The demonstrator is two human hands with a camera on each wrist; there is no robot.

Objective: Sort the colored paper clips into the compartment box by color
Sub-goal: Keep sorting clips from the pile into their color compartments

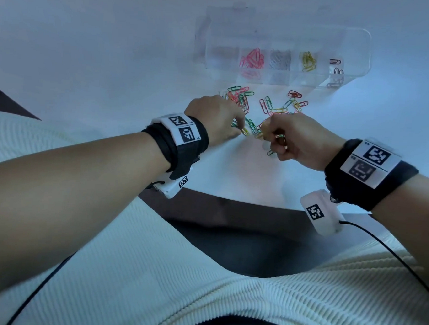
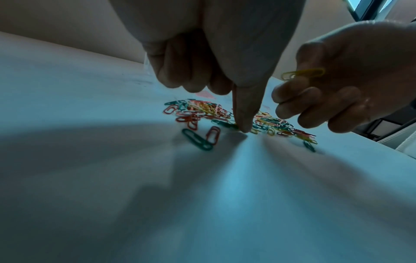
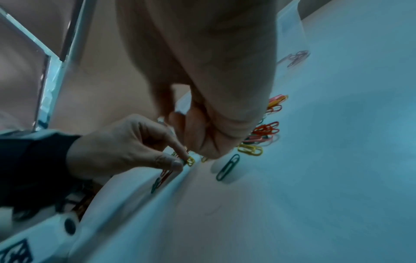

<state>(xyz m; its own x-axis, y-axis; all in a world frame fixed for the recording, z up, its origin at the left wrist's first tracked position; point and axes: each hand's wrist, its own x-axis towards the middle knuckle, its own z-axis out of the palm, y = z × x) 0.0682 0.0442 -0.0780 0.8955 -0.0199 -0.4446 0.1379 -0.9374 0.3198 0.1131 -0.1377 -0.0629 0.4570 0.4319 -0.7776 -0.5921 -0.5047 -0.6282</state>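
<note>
- a clear plastic compartment box sits in the upper right of the head view on a white table. its compartments already hold pink, silver, yellow and dark paper clips.
- a loose heap of mixed coloured wire paper clips lies in the middle of the frame, just below the box. red, green, yellow and pink ones are tangled together.
- the left hand, centre left, reaches down into the near edge of the heap. its forefinger and thumb are closed on a small yellow clip at the table surface.
- the right hand, centre right, is curled. the left wrist view shows a yellow paper clip pinched in its fingers, above the heap.
- this looks like the gathering step for yellow clips, with sorting well under way but much of the heap unsorted.
- the next move probably calls for lifting the pinched clips free without dragging tangled neighbours, then carrying them up and right to the yellow compartment.
</note>
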